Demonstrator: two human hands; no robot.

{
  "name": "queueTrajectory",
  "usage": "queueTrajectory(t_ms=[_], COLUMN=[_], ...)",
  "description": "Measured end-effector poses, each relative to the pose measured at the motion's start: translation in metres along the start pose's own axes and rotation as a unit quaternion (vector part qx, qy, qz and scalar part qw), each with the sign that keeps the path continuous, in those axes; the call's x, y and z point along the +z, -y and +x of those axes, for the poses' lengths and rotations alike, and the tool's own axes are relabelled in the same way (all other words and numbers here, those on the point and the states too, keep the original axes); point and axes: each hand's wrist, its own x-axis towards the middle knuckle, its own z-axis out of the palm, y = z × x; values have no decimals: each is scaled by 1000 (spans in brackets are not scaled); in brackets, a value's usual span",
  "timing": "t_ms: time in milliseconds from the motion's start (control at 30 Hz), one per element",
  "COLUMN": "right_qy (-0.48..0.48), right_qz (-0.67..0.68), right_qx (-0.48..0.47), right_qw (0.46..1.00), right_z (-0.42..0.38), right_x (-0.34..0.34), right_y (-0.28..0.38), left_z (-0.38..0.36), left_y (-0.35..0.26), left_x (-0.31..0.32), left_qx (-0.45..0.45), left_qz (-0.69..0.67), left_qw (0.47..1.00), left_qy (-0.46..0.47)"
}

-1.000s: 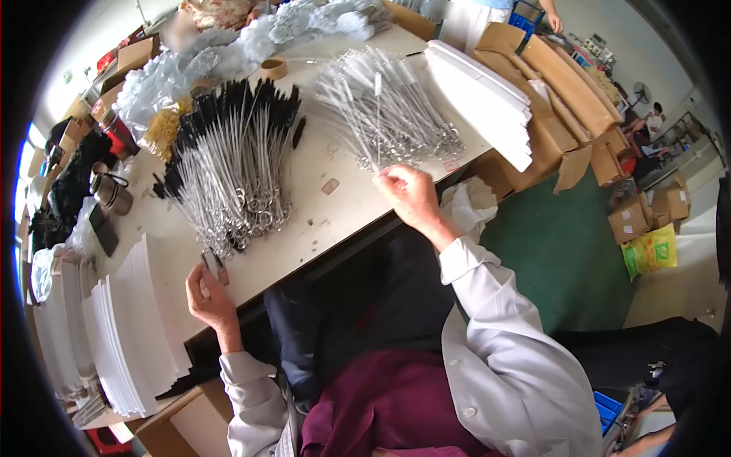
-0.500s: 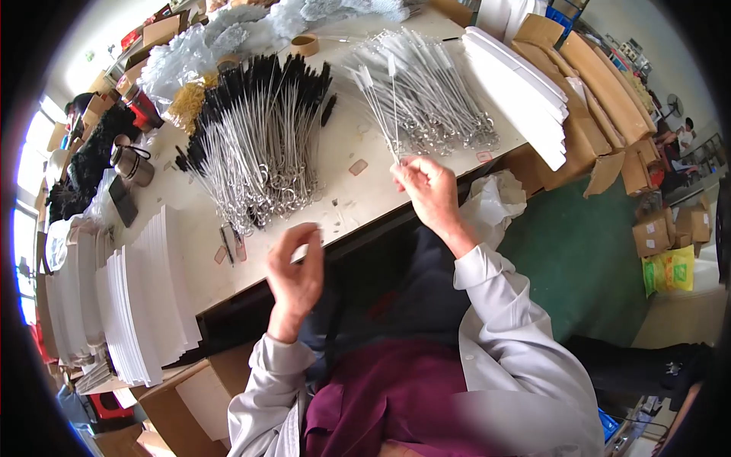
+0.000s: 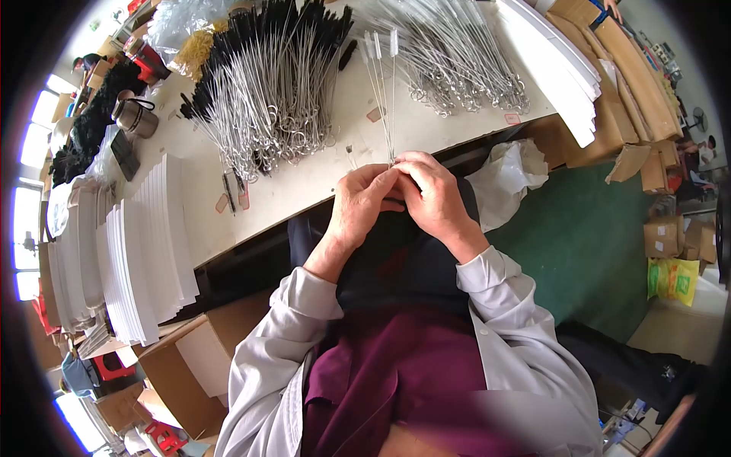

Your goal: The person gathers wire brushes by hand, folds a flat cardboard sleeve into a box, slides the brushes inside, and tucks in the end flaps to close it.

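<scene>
Several thin wire brushes with white bristle tips (image 3: 387,91) stand upright between my hands, their lower ends pinched in the fingers. My left hand (image 3: 361,199) meets my right hand (image 3: 434,196) at the table's front edge, and both have their fingertips closed on the wire ends. Behind them to the left lies a large pile of black-tipped brushes (image 3: 270,99), with looped ends toward me. A pile of white-tipped brushes (image 3: 457,65) lies to the right. The fingers hide the held brushes' looped ends.
White cardboard strips stand in stacks at the left (image 3: 141,259) and lie at the right (image 3: 560,76). A metal flask (image 3: 135,114) is at the back left. Cardboard boxes (image 3: 609,126) and a crumpled white bag (image 3: 506,183) are at the right. A person (image 3: 704,148) is far right.
My left hand has moved right and up to meet my right hand, closing on the brush ends. The brushes now stand nearer the table edge. The view has shifted, with the piles higher in frame.
</scene>
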Motion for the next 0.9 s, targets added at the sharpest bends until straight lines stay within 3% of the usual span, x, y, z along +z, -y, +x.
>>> queueTrajectory(t_ms=[267,333,367,467,567,633,700,767,900], right_qy=[12,4,-16,-39,-7,-6,44,78,98], right_qz=[26,143,160,211,336,374,455,480,491], right_qx=[16,118,116,259,362,367,401,428,431], right_qw=[999,983,980,942,869,852,794,762,751], right_z=[-4,-2,-1,12,43,60,77,89,105], right_x=[7,7,5,2,-12,-9,-1,7,23], right_y=[8,16,11,-15,-32,-40,-49,-48,-49], left_z=[-1,-2,-3,-1,-1,1,1,2,-9], left_y=[9,9,11,10,9,13,16,25,6], left_x=[-4,-7,-9,-11,-8,-10,-9,-9,-3], left_qx=[-12,-12,-16,-10,10,85,122,191,242], left_qz=[-148,-168,-148,-133,-149,-79,-27,131,219], left_qw=[988,985,987,987,983,986,984,962,935], left_qy=[-34,-47,-64,-89,-109,-117,-126,-143,-137])
